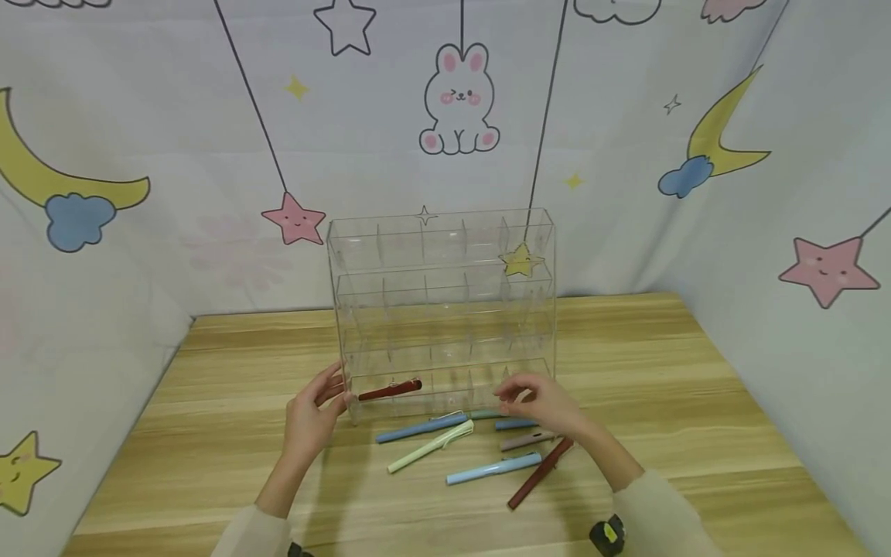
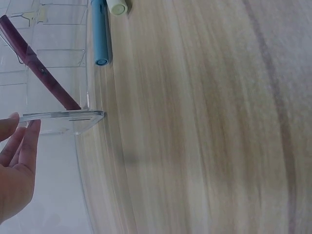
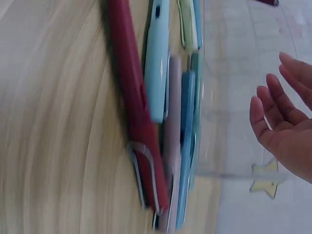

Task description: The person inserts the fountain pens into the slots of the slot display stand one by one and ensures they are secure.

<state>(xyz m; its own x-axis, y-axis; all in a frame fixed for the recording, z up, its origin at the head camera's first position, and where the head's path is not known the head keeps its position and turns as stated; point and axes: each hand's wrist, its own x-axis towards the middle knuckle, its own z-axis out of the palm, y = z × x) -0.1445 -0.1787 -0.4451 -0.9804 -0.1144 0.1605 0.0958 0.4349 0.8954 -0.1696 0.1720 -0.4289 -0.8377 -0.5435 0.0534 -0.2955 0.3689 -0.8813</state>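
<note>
A clear acrylic organizer [image 1: 445, 270] with stepped tiers of compartments stands upright on the table. My left hand [image 1: 311, 418] pinches its left side panel between thumb and fingers, as the left wrist view shows at the panel's edge [image 2: 63, 115]. One dark red pen [image 1: 386, 390] lies tilted in the lowest tier, at the left. Near the right end of that tier, my right hand [image 1: 546, 406] hovers with relaxed, bent fingers; in the right wrist view its fingers [image 3: 275, 100] hold nothing. Below it lie a mauve pen [image 1: 524, 441] and a second dark red pen [image 1: 539, 476].
Before the organizer lie more pens: blue [image 1: 421, 427], pale green [image 1: 431, 447], light blue [image 1: 494, 469], another blue [image 1: 515, 424] and a teal one [image 1: 487, 415]. A patterned white curtain [image 1: 390, 170] hangs behind and beside the wooden table [image 1: 230, 387].
</note>
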